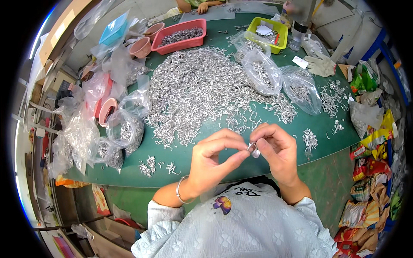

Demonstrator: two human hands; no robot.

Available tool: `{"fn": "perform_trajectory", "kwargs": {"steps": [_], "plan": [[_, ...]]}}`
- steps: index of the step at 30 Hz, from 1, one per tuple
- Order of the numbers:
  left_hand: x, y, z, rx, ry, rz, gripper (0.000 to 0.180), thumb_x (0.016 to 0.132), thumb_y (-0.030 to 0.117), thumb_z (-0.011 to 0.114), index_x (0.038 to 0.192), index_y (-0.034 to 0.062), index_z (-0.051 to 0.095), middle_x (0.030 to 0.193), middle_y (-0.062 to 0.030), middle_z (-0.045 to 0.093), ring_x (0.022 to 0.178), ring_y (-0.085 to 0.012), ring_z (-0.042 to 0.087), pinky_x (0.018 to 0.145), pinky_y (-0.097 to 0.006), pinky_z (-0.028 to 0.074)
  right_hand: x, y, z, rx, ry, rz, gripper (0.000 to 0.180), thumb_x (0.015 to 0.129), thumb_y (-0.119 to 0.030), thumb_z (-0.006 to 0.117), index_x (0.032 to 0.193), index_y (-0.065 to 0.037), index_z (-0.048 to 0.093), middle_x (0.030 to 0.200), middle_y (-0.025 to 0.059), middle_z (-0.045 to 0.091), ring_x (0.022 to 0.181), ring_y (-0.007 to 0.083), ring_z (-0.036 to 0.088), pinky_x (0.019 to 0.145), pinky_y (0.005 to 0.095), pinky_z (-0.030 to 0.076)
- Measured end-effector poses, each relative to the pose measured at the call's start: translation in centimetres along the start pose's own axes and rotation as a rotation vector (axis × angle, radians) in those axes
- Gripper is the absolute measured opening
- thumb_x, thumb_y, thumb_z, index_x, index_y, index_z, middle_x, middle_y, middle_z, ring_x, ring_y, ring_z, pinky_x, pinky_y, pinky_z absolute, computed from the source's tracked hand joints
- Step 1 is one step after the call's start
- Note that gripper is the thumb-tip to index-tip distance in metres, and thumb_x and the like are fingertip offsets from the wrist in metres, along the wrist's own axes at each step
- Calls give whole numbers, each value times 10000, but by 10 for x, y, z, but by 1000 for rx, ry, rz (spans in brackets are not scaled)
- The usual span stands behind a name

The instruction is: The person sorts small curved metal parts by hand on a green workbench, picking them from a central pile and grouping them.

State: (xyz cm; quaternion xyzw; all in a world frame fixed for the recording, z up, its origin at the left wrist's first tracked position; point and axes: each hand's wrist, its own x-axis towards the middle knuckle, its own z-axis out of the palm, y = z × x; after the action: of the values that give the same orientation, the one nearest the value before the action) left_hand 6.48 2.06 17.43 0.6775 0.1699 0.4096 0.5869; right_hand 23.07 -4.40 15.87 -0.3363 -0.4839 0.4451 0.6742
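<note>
My left hand (215, 158) and my right hand (278, 148) meet above the table's near edge, each closed in a pinch. Between the fingertips sits a small shiny curved metal piece (254, 151), touched by both hands. Its exact shape is partly covered by my fingers, and whether it is one part or two is too small to tell. Just beyond my hands spreads a wide heap of small silver curved metal pieces (193, 90) on the green table (206, 157). Small separate clusters of similar pieces lie at the left (148, 167) and right (309, 141).
Clear bags of metal pieces (261, 77) stand right of the heap, others (129, 129) at left. A pink tray (180, 36) and a yellow-green basket (275, 32) stand at the far side. White gloves (320, 65) lie at right. Another person's hand (203, 7) rests across the table.
</note>
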Motion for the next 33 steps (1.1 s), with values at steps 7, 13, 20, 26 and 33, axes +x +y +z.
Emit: {"fn": "perform_trajectory", "kwargs": {"steps": [7,13,20,26,33], "plan": [[-2,-6,11,136,131,172,163,724,-84,754,863,-19,701,925,-103,649,852,-167,618,762,-293,500,-1,7,0,-33,-12,-84,221,937,-55,593,1131,50,602,1048,103,590,934,147,570,814,291,464],[-4,-10,18,2,225,112,149,734,-73,759,861,-25,698,894,-97,625,809,-162,602,740,-281,494,-1,7,5,-34,-55,-126,317,869,-43,679,1159,62,605,1114,137,583,971,182,556,842,309,457],[-4,-11,18,-61,211,137,172,757,-78,739,914,-29,690,912,-90,632,791,-144,585,731,-267,479,-4,11,2,-9,-26,-113,284,889,-49,661,1136,81,610,1099,154,601,968,199,571,836,321,470],[-5,-8,24,-184,346,45,219,772,-103,712,977,-35,680,919,-83,631,775,-126,567,720,-253,464,-8,9,5,39,-26,-42,240,945,-69,584,1124,90,604,1090,152,602,965,196,592,844,320,495],[-3,-10,14,-58,264,119,195,769,-104,713,951,-41,685,915,-90,632,787,-132,587,702,-250,480,-7,12,3,29,-86,-65,224,960,-65,546,1109,97,590,1097,147,599,988,197,597,875,343,515]]}}
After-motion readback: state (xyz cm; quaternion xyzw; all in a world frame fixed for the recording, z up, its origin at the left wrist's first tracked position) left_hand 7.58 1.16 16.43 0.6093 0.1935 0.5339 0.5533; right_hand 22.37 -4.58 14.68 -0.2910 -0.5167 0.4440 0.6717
